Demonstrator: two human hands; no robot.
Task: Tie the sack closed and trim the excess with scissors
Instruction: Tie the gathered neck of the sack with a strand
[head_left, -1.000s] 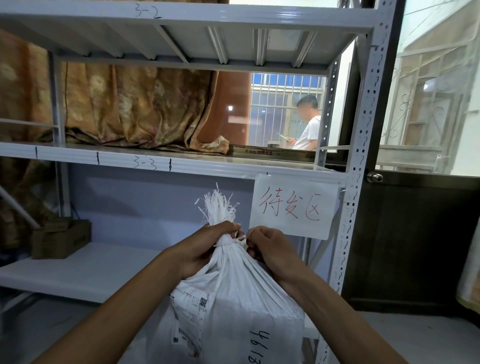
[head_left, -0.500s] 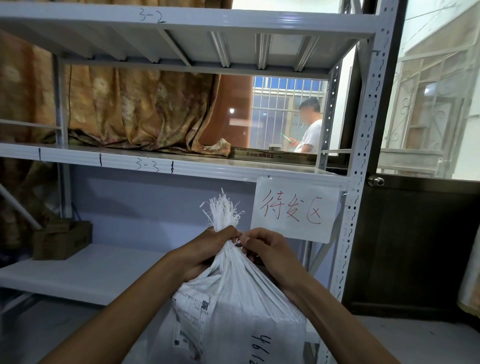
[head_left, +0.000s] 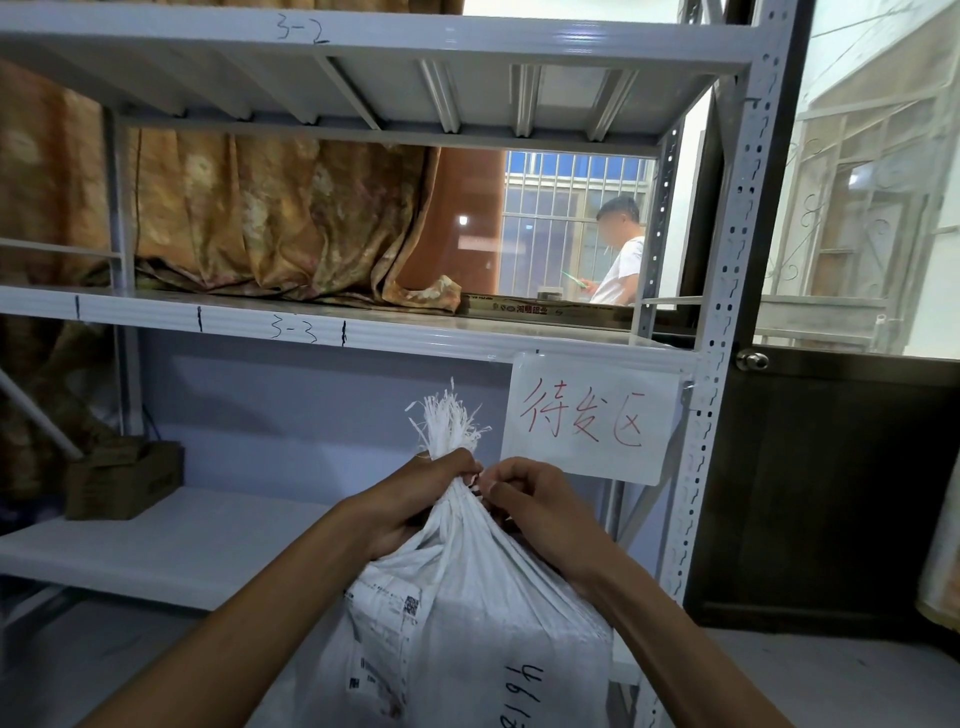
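Observation:
A white woven sack (head_left: 483, 613) stands in front of me, its mouth gathered into a tight neck. Frayed white strands (head_left: 447, 421) stick up above the neck. My left hand (head_left: 415, 499) grips the gathered neck from the left. My right hand (head_left: 535, 499) pinches at the neck from the right, fingers curled; what it holds there is too small to make out. A shipping label (head_left: 384, 623) and black handwritten digits mark the sack's front. No scissors are in view.
A grey metal shelving rack (head_left: 727, 312) stands behind the sack, with a paper sign (head_left: 587, 415) in red writing taped to it. A cardboard box (head_left: 122, 480) sits on the lower shelf at left. A person stands beyond the window. A dark door is at right.
The view has shifted slightly. Both hands stay at the sack's neck, with the right fingers reworking their pinch a little.

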